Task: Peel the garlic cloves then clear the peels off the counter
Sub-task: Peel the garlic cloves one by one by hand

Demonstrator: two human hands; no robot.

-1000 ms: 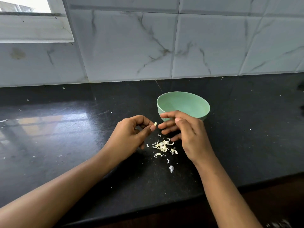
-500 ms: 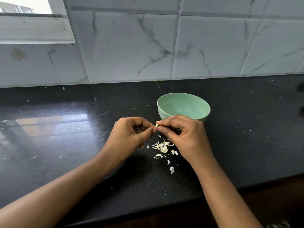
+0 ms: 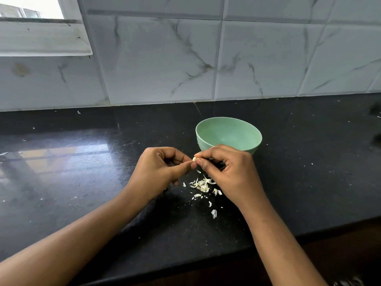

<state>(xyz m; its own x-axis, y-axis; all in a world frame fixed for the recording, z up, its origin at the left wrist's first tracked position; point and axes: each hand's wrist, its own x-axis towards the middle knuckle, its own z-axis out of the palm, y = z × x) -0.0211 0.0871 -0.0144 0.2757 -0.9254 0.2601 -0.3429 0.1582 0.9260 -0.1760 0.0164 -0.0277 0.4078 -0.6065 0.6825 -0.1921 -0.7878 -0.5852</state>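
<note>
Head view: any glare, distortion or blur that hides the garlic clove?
Head view: window blown out; its reflection glares on the counter, left of the work; wide-angle bows the joints of the tiled wall; garlic clove sharp but tiny, pinched between left hand and right hand.

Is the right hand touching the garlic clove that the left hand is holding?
Touching. The head view shows the right hand pinching the garlic clove between thumb and forefinger with no gap, while the left hand pinches its other side.
</note>
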